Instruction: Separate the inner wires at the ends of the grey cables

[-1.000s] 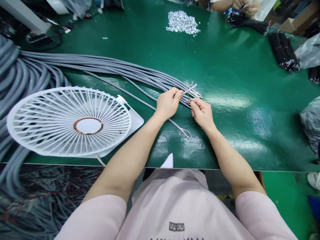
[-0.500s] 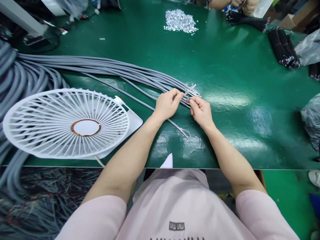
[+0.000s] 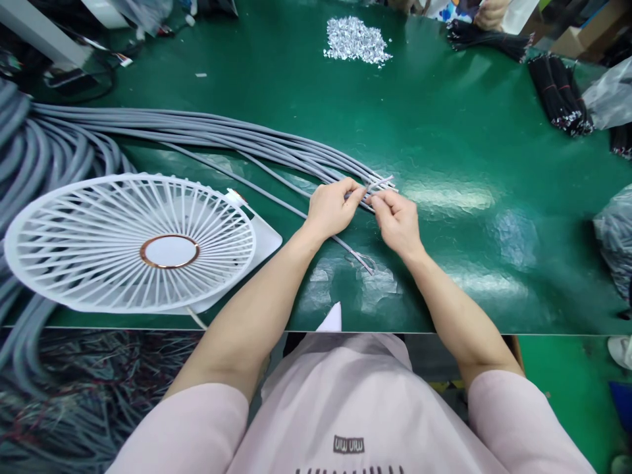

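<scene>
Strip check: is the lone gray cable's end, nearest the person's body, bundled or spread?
Spread: at the tip of the gray cable, pale wires and thin looping strands separate over the green table.

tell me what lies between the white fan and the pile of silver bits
Gray cables run across the gap between the white fan and the pile of silver bits, with bare green tabletop beyond them, as the head view shows.

Workshop | green worktable (image 3: 444, 131) | heaped grey cables (image 3: 54, 151) | tied black wire bundles (image 3: 560, 95) | silvery scrap pile (image 3: 356, 41)
</scene>
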Motion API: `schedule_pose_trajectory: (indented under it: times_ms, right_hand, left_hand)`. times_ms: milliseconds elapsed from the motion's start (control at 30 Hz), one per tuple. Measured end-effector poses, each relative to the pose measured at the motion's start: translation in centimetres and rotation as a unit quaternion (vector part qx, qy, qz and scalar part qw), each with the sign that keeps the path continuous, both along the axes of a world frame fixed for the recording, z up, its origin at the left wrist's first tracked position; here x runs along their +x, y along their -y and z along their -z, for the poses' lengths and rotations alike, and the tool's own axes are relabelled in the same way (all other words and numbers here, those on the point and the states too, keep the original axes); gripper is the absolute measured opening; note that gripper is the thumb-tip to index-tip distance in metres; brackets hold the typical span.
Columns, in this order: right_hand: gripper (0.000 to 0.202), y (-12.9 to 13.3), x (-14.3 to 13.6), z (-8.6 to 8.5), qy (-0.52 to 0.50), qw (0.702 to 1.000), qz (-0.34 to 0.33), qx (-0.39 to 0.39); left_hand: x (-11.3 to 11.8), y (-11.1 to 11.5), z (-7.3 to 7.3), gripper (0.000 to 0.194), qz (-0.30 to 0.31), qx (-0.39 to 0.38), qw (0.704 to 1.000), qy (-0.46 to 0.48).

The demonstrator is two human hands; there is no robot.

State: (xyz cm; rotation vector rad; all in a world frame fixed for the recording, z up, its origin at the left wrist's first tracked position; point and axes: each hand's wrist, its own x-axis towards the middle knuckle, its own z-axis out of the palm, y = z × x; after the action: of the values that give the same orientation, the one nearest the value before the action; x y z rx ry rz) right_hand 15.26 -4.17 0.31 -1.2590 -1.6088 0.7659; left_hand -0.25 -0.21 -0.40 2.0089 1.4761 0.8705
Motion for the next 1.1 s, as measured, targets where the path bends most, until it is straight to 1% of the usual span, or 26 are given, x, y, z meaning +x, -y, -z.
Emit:
schedule_pose_trajectory:
  times_ms: [67, 100, 167, 233, 333, 433, 500, 600, 700, 800, 1100]
  right_hand:
    - [0.033, 0.7, -0.3, -0.8, 0.0, 0.999, -0.031, 0.017]
    - [0.034, 0.9, -0.2, -1.2, -0.002, 0.999, -0.028, 0.027]
    - [0.036, 0.7, 0.8, -1.5, -0.004, 0.999, 0.014, 0.04]
    - [0.036, 0.2, 2.4, -1.4, 0.01, 0.998, 0.049, 0.04]
    - [0.033, -0.3, 4.7, -1.3, 0.053, 0.996, 0.051, 0.053]
    - [0.031, 0.1, 5.7, -1.8, 0.104, 0.989, 0.055, 0.085]
    - [0.03, 0.6, 5.9, -2.3, 0.139, 0.984, 0.05, 0.098]
    - [0.028, 1.1, 6.0, -2.8, 0.193, 0.976, 0.018, 0.101]
    - [0.024, 1.1, 6.3, -2.8, 0.255, 0.963, -0.001, 0.09]
    - [0.022, 1.0, 6.5, -2.5, 0.301, 0.95, 0.006, 0.08]
    - [0.021, 0.7, 6.3, -1.9, 0.331, 0.942, 0.011, 0.061]
  left_hand:
    - [0.2, -0.1, 0.4, 0.033, -0.01, -0.015, 1.0, -0.015]
    - [0.3, -0.2, 0.5, 0.032, -0.014, -0.022, 0.999, -0.019]
    - [0.2, -0.3, 0.5, 0.031, -0.014, -0.03, 0.999, -0.009]
    - [0.0, -0.3, 0.3, 0.03, 0.008, -0.037, 0.999, 0.021]
    - [-0.4, -0.1, -0.2, 0.031, 0.06, -0.038, 0.996, 0.051]
    - [-0.7, 0.1, -0.5, 0.036, 0.088, -0.023, 0.995, 0.042]
    - [-0.6, 0.2, -0.6, 0.033, 0.088, -0.011, 0.996, 0.025]
    - [-0.5, 0.3, -0.7, 0.028, 0.083, 0.009, 0.997, 0.003]
    - [-0.4, 0.3, -0.8, 0.023, 0.073, 0.025, 0.997, -0.002]
    - [-0.4, 0.4, -1.0, 0.023, 0.064, 0.029, 0.998, 0.0]
    - [-0.5, 0.8, -1.2, 0.031, 0.068, 0.048, 0.997, 0.003]
